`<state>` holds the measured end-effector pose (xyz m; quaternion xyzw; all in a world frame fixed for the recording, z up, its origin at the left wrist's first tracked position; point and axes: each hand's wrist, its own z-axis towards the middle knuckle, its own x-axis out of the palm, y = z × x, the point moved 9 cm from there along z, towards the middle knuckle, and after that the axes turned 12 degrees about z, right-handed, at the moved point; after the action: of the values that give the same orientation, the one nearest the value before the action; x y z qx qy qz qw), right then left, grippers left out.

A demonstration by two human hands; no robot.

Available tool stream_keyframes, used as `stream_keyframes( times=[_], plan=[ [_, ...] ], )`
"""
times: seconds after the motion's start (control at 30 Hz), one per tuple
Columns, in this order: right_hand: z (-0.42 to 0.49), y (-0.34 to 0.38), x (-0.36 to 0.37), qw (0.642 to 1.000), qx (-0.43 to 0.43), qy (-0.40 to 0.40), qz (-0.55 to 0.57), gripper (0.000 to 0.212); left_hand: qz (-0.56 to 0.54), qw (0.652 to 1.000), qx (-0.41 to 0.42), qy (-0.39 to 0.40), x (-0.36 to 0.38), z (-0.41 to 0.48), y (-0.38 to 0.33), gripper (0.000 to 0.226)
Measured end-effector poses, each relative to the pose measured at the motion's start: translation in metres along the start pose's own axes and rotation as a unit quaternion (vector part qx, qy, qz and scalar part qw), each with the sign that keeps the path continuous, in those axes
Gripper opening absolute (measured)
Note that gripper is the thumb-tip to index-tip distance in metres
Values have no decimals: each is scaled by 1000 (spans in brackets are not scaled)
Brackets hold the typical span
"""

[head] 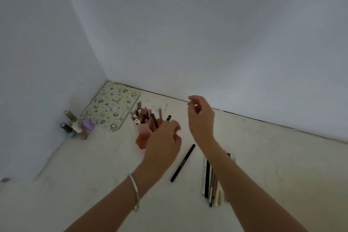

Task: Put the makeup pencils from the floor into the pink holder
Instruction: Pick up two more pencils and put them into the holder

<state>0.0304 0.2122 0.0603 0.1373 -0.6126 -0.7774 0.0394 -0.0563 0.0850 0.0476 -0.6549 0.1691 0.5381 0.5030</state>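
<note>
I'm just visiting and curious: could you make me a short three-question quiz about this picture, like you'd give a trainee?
1. True or false: the pink holder already has pencils standing in it.
2. Which lies alone on the floor between the two forearms? A) the single black pencil B) a nail polish bottle C) the patterned tray
3. Where does the bundle of loose pencils lie relative to the right forearm?

Key
1. True; the left hand is at the holder with a dark pencil.
2. A
3. Partly under it, on the floor; the right hand is raised, and appears empty.
</note>
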Motion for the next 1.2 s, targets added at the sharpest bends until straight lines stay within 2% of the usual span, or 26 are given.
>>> stream_keyframes(
  times=[0.07, 0.13, 0.23, 0.33, 0.4, 0.5, 0.6, 0.73, 0.87, 1.03, 1.2],
  plan=[
    [12, -1, -29, 999, 16, -33, 15, 19, 47, 993, -4, 107, 51, -10, -4, 22],
    [19, -5, -56, 999, 34, -42, 0, 20, 89, 983, -7, 163, 87, -18, -6, 26],
    [21, -26, -86, 993, 100, 2, -68, 22, 150, 970, -15, 190, 119, -26, -4, 33],
    [6, -54, -99, 971, 163, 75, -161, 19, 179, 964, -13, 196, 133, -28, -1, 29],
    [-9, -70, -102, 954, 185, 116, -206, 16, 143, 972, -15, 187, 134, -24, -2, 27],
    [-34, -94, -92, 913, 202, 193, -297, 10, -2, 992, -47, 113, 116, -14, -7, 31],
    [-53, -105, -74, 845, 168, 261, -436, 30, -85, 994, -54, 50, 96, -5, -17, 25],
    [-62, -109, -58, 794, 99, 289, -526, 36, -123, 991, -51, 15, 78, -2, -24, 22],
    [-68, -120, -52, 783, 109, 309, -528, 29, -139, 989, -44, 5, 67, -6, -23, 25],
    [-73, -125, -46, 798, 117, 286, -518, 36, -147, 988, -40, -5, 56, -11, -19, 25],
    [-77, -122, -36, 808, 113, 251, -521, 29, -162, 986, -44, -13, 52, -18, -12, 23]
  ],
)
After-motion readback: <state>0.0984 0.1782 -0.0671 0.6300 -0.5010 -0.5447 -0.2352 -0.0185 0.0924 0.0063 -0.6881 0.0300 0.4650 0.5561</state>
